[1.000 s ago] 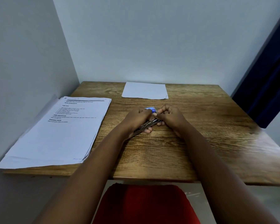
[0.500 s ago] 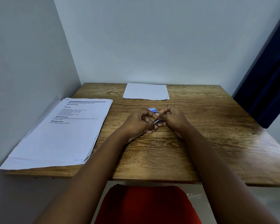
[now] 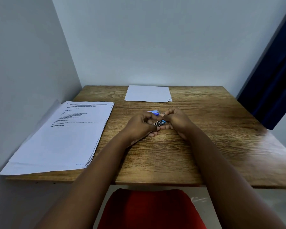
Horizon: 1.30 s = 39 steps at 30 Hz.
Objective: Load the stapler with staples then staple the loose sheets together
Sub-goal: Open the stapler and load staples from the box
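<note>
A small metal stapler [image 3: 159,123] with a blue end sits between both hands near the middle of the wooden table [image 3: 221,146]. My left hand [image 3: 141,125] wraps around its body, and my right hand [image 3: 176,119] pinches its blue front end. Most of the stapler is hidden by fingers. Just behind the hands lies a small blue staple box [image 3: 153,112]. A stack of printed loose sheets [image 3: 59,138] rests on the table's left side, overhanging the left edge.
A blank white sheet [image 3: 148,93] lies at the back centre of the table. Walls close in on the left and behind. A dark blue curtain [image 3: 274,80] hangs at the right. A red chair seat [image 3: 152,210] is below the front edge.
My left hand has curled further around the stapler, hiding most of its length. The right hand's fingers stay at the front end. The hands have barely shifted on the table.
</note>
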Each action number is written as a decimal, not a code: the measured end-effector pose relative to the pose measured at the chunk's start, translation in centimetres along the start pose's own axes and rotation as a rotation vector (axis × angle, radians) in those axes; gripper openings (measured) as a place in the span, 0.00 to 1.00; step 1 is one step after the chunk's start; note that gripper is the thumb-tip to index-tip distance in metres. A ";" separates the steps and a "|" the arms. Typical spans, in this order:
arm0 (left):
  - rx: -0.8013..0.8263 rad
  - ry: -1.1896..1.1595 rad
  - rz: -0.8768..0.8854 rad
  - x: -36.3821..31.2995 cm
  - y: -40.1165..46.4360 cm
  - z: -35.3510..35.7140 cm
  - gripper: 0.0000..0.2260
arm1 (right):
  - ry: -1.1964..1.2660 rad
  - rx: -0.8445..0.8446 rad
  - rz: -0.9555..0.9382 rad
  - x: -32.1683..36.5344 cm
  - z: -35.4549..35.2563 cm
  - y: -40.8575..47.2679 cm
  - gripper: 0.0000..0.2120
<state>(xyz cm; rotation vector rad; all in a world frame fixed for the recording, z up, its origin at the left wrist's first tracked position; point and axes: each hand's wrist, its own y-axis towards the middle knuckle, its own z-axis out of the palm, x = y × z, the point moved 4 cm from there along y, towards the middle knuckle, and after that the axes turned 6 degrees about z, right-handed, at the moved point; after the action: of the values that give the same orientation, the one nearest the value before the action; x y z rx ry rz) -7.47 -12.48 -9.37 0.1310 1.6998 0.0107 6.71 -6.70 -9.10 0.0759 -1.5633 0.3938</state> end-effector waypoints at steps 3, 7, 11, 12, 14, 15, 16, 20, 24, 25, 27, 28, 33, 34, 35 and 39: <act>-0.015 0.011 0.012 0.0 -0.1 -0.1 0.09 | -0.020 0.021 -0.009 -0.1 0.0 0.0 0.10; -0.050 0.061 0.046 0.0 0.0 -0.2 0.08 | -0.008 0.045 -0.007 -0.2 -0.3 0.0 0.09; -0.064 0.170 0.119 -0.6 -0.3 0.0 0.11 | 0.022 0.098 -0.027 0.0 -0.4 -0.2 0.08; -0.067 0.192 0.132 -0.8 -0.4 0.0 0.12 | 0.034 0.105 -0.036 0.1 -0.5 -0.3 0.08; -0.072 0.210 0.147 -1.0 -0.6 0.0 0.13 | 0.050 0.111 -0.050 0.2 -0.4 -0.5 0.09; -0.072 0.204 0.146 -0.9 -0.6 -0.1 0.14 | 0.053 0.111 -0.052 0.2 -0.4 -0.6 0.09; -0.075 0.194 0.143 -0.9 -0.6 -0.1 0.15 | 0.053 0.111 -0.053 0.3 -0.3 -0.6 0.08; -0.097 0.166 0.141 -0.7 -0.6 -0.2 0.15 | 0.011 0.127 -0.053 0.4 -0.2 -0.8 0.08; -0.098 0.201 0.138 -1.0 -0.9 0.0 0.13 | 0.059 0.117 -0.052 0.2 -0.3 -0.8 0.10; -0.100 0.187 0.128 -0.9 -0.9 -0.1 0.13 | 0.058 0.106 -0.056 0.2 -0.4 -0.8 0.10; -0.090 0.089 0.085 -0.7 -0.9 -0.3 0.13 | 0.035 0.086 -0.067 0.1 -0.4 -0.9 0.10; -0.094 0.031 0.050 -0.6 -0.9 -0.5 0.13 | 0.029 0.075 -0.071 0.1 -0.4 -0.8 0.10; -0.198 0.467 0.007 -1.7 -1.1 -2.9 0.03 | 0.095 -0.001 -0.076 -0.1 -0.8 -0.5 0.10; -0.185 0.519 -0.010 -2.0 -1.2 -3.3 0.04 | 0.101 -0.008 -0.075 -0.1 -0.9 -0.4 0.10; -0.154 0.530 -0.035 -2.2 -1.1 -3.4 0.06 | 0.091 -0.017 -0.076 -0.1 -0.9 -0.4 0.09; -0.049 0.463 -0.054 -1.7 -1.4 -3.0 0.19 | 0.059 -0.037 -0.082 -0.1 -0.6 -0.5 0.09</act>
<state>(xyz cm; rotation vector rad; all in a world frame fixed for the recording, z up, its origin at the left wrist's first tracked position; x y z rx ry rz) -10.30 -13.85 -7.40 0.0473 2.1628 0.0452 7.47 -7.02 -9.15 0.0988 -1.5036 0.2997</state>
